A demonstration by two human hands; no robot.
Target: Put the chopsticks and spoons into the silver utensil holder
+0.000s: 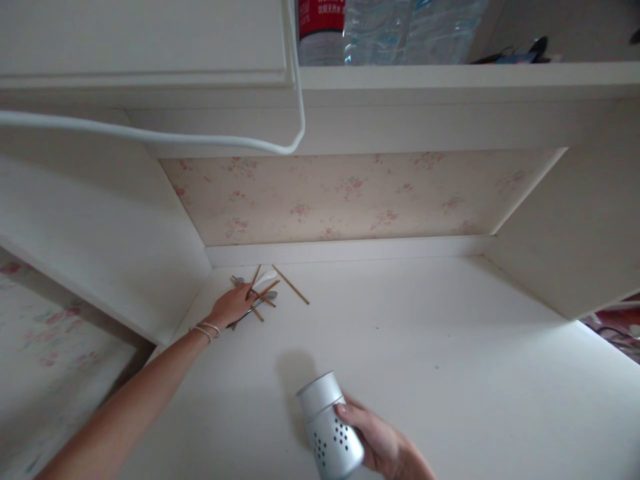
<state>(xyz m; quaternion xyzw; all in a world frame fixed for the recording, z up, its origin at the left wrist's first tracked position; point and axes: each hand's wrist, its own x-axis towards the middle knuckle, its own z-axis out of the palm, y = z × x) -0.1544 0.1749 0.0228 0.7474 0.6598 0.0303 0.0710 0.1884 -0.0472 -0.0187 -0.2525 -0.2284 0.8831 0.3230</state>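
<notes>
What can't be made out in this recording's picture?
All in the head view:
Count of thin brown wooden sticks: the left hand covers some.
Interior of the perforated silver metal cylinder: its wall hides it.
Most fingers of the right hand: behind the cylinder.
Top of the red-labelled plastic bottle: cut by the upper edge.

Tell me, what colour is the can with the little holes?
The can is silvery grey, seen best in the head view.
</notes>
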